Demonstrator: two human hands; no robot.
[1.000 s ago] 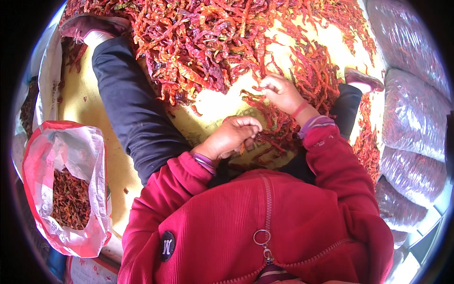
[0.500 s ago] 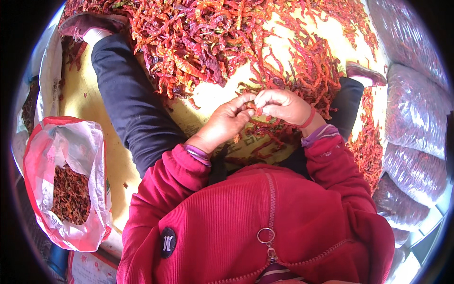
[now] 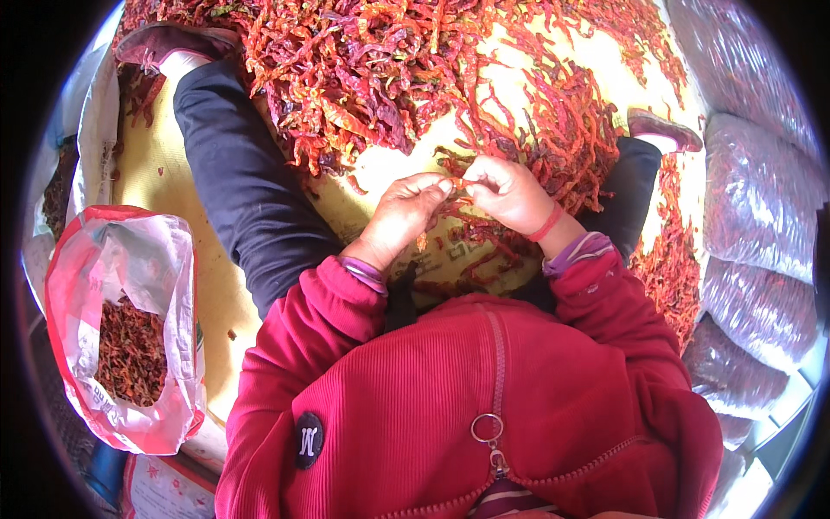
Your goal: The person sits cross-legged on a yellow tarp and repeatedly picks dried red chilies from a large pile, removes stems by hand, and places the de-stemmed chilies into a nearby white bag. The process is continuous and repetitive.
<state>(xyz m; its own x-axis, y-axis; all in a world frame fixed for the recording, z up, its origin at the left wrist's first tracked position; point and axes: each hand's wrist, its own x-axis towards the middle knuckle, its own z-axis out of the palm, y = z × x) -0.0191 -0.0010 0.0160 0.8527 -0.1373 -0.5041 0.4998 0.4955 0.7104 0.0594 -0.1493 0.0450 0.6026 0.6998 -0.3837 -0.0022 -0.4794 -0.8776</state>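
Space between the left hand [image 3: 399, 214] and the right hand [image 3: 512, 199] has closed: a second ago they were apart, and now their fingertips meet at one dried red chili [image 3: 459, 183]. That suggests handling of a single pod rather than reaching toward the loose chili pile [image 3: 566, 130]. The pod is above the yellow mat [image 3: 376, 173], between the person's legs. Both grips are narrow, thumb pinched to forefinger at the chili. An orange-red piece [image 3: 422, 241] shows below the left fingers; whether they hold it, I cannot tell.
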